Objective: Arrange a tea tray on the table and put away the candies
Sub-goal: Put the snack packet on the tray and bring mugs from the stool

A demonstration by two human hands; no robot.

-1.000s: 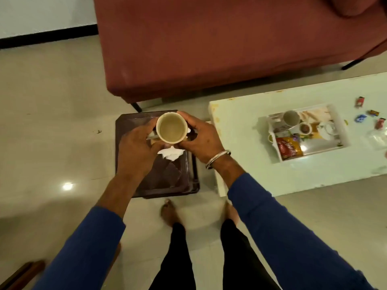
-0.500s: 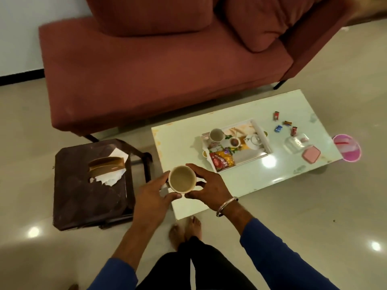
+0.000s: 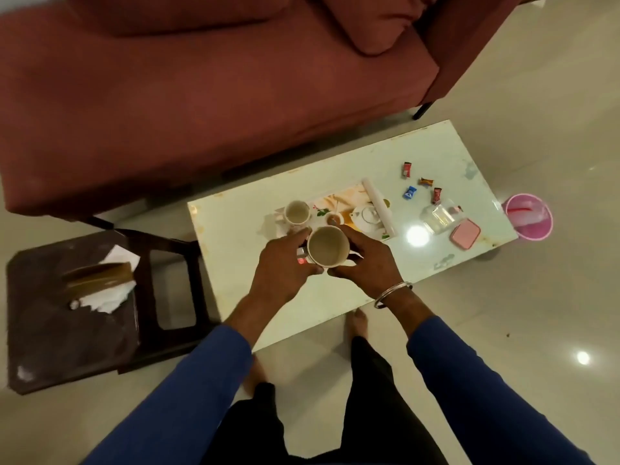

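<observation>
Over the near edge of the tray (image 3: 377, 199), the cup (image 3: 327, 246), gripped round its sides by the left hand (image 3: 285, 266) and right hand (image 3: 364, 260), has come across from the stool (image 3: 67, 330), so setting it down looks next.

You have one view only, from the camera on your head, so nothing is shared with a second view. It looks steeply down and forward over your own sleeves and legs. The table (image 3: 335, 182) lies just ahead, its near long edge close to your feet, its far edge toward the sofa (image 3: 201, 95). The wide lens also takes in the dark stool (image 3: 50, 347) at the left and floor all round.
</observation>
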